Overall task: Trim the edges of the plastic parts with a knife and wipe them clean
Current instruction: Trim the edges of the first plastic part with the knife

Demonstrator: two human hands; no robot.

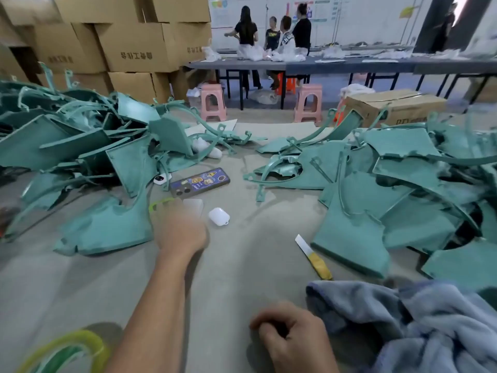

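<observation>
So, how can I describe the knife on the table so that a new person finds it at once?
Start at the big pile of green plastic parts on the right side of the table. Just left of its nearest part, beyond the blue-grey cloth, lies the knife. It alone is slim, with a pale blade and a yellow-wrapped handle.

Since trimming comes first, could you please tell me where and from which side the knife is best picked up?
Take the knife by its yellow-wrapped handle, the end nearest you; the pale blade points away. It lies flat on the table, and a teal part lies close along its right side, so come from above and the open left side, pinching across the handle.
</observation>
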